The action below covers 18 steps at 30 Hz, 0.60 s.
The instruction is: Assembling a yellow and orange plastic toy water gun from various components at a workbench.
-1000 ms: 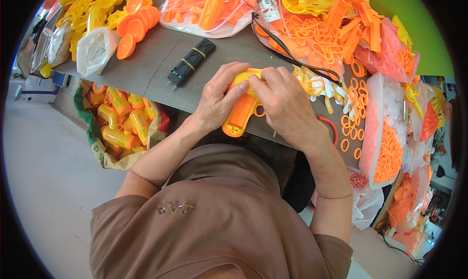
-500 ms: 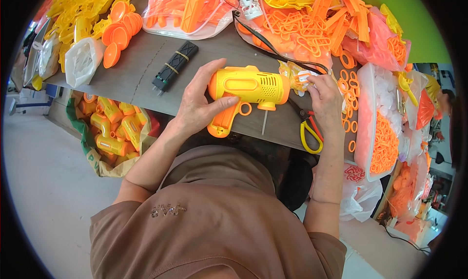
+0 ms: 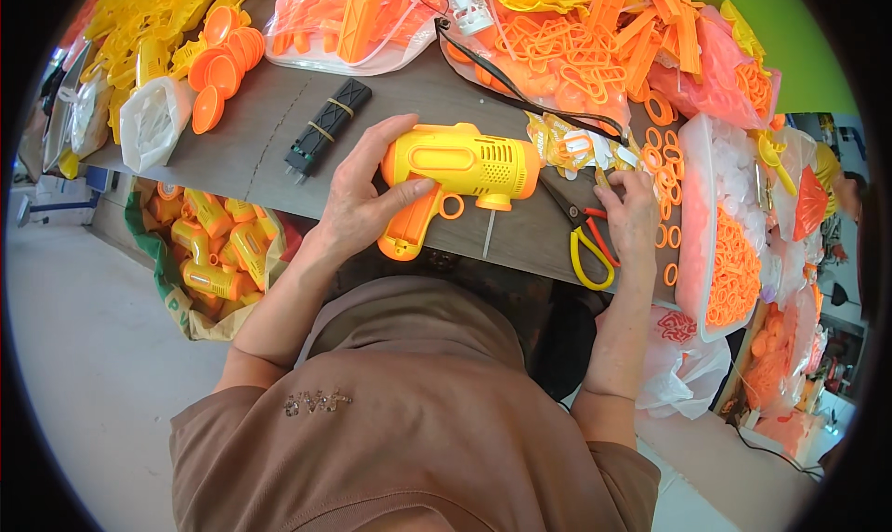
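Observation:
My left hand is wrapped round the back and handle of a yellow and orange toy gun, held just above the table with its vented front end facing right. A thin pale rod shows below its front. To the right, my right hand has its fingers pinched at a pile of small yellow and white stickers. A small yellowish bit shows at the fingertips, too small to make out. Beside that wrist lie cutters with red and yellow handles.
A black block with rubber bands lies left on the table. Bags of orange parts line the back. Orange rings and a white tub sit right. A sack of toy guns stands below left.
The toy gun and my left hand have shifted slightly left. My right hand has come down a little toward me, away from the sticker pile, uncovering more of it.

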Each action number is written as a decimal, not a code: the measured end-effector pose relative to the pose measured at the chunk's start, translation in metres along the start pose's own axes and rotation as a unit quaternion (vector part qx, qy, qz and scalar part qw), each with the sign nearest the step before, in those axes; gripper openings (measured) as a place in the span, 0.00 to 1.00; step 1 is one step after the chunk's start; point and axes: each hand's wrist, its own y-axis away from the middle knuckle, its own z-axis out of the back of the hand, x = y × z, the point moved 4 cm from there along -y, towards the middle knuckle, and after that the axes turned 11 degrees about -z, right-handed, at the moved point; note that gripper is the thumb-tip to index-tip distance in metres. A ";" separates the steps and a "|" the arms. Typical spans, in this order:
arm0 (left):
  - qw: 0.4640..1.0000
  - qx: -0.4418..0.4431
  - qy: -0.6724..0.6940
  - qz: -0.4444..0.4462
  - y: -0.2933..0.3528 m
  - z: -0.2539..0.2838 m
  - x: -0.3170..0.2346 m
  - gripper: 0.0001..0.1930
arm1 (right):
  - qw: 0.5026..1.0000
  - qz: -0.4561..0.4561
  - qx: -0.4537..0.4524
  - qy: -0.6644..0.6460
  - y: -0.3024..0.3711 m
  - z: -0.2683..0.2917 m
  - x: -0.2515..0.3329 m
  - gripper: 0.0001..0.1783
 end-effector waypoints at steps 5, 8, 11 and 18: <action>0.994 -0.047 -0.076 -0.064 -0.001 0.008 -0.018 0.31 | 0.999 -0.043 0.024 -0.018 -0.003 -0.006 -0.007 0.09; 0.972 -0.085 -0.172 -0.134 0.000 0.015 -0.045 0.27 | 0.975 -0.122 0.034 -0.182 0.004 -0.003 -0.007 0.05; 0.984 -0.076 -0.058 -0.147 0.003 0.005 -0.069 0.19 | 0.906 -0.112 0.063 -0.403 0.018 0.007 0.032 0.03; 0.985 -0.007 0.162 0.051 -0.008 -0.035 -0.062 0.11 | 0.825 -0.047 0.232 -0.512 0.054 0.006 0.114 0.09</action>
